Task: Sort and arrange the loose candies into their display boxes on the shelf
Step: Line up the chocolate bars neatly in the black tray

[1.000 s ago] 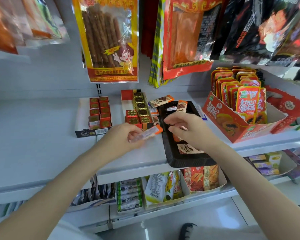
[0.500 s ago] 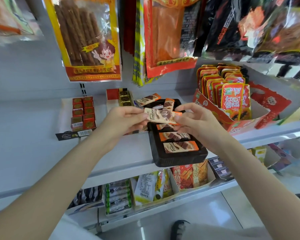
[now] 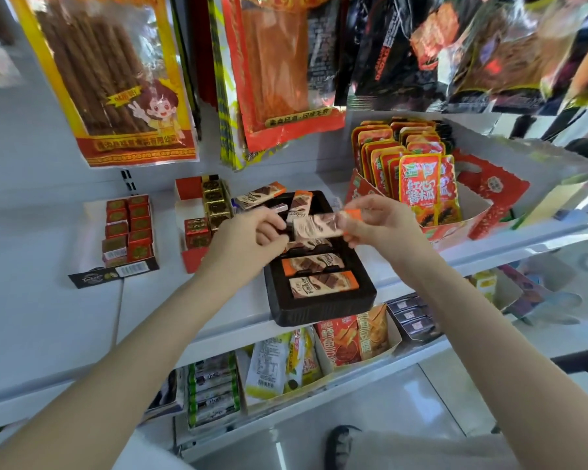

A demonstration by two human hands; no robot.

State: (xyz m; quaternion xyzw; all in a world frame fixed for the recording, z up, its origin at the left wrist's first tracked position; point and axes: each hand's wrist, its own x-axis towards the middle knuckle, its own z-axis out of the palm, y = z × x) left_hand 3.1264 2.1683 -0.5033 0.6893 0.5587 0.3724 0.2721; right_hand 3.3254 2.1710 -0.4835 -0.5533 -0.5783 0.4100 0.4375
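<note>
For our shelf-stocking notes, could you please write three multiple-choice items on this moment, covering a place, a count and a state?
1. Where does the black tray sit?
A. On the floor
B. At the front edge of the white shelf
C. Inside the red display box

2. How many chocolate bars lie flat and fully visible at the tray's near end?
A. Two
B. Five
C. None

3. What is the right hand doing?
A. Hanging idle
B. Pressing flat on the shelf
C. Pinching a chocolate bar

Answers: 1 B, its near end overhangs the shelf; 2 A, two lie side by side; 3 C, fingers grip the bar's orange end.
</note>
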